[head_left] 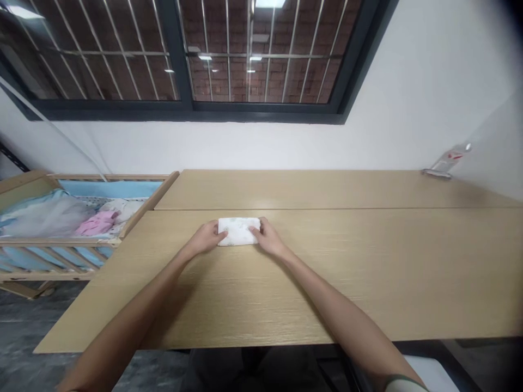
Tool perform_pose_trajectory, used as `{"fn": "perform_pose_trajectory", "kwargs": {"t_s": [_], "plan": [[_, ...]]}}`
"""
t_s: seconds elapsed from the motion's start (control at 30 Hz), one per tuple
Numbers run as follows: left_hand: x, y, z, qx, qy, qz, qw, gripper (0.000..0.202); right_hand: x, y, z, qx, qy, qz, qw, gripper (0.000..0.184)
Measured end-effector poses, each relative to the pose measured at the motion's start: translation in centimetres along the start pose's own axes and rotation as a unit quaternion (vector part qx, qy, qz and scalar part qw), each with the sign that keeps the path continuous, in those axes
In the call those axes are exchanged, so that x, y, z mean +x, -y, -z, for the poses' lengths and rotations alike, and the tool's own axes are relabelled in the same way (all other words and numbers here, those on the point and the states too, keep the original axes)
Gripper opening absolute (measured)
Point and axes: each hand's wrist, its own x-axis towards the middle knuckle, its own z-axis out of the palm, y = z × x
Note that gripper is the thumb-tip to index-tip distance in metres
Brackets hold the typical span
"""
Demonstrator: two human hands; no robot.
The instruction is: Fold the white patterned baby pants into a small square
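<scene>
White folded cloth [239,231] lies on a wooden tabletop [327,283]; the left hand [206,238] and right hand [268,237] press its opposite ends, fingers resting flat, not gripping.

White wall [261,144], barred window [183,54], wooden table [368,272], crib [61,218] at left.

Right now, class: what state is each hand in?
Left hand: closed on the left end of the folded white cloth.
Right hand: closed on its right end.
</scene>
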Motion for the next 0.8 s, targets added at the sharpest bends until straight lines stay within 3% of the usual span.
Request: {"fn": "perform_pose_trajectory", "kwargs": {"t_s": [0.2,0.3,0.37,0.43,0.5,0.6,0.7,0.8], "plan": [[0.5,1.5,-1.4,0.080,-0.069,0.066,0.992,0.026,1.0,-1.7,-1.4,-0.045,-0.075,-0.020,0.996,0.039],[0.2,1.6,-1.8,0.109,-0.100,0.083,0.986,0.045,0.8,-1.3,-1.2,-0.085,-0.091,-0.023,0.992,0.040],[-0.1,1.3,-2.2,0.128,-0.129,0.080,0.980,0.060,0.3,-0.4,-1.0,-0.123,-0.105,0.011,0.987,0.043],[-0.3,0.8,-2.9,0.155,-0.181,0.026,0.971,0.065,-0.3,0.8,-1.0,-0.182,-0.094,0.084,0.975,0.047],[-0.4,0.2,-4.0,0.186,-0.213,-0.079,0.956,0.066,-0.8,1.9,-1.2,-0.249,-0.043,0.162,0.954,0.052],[-0.4,-0.3,-5.8,0.226,-0.164,-0.195,0.940,0.071,-1.1,2.6,-1.9,-0.326,0.051,0.207,0.921,0.060],[-0.2,0.0,-7.1,0.255,-0.092,-0.183,0.945,0.075,-1.1,2.3,-2.5,-0.372,0.111,0.182,0.903,0.066],[-0.1,0.8,-7.3,0.274,-0.057,-0.160,0.947,0.078,-1.1,1.9,-2.4,-0.382,0.128,0.152,0.902,0.065]]}}
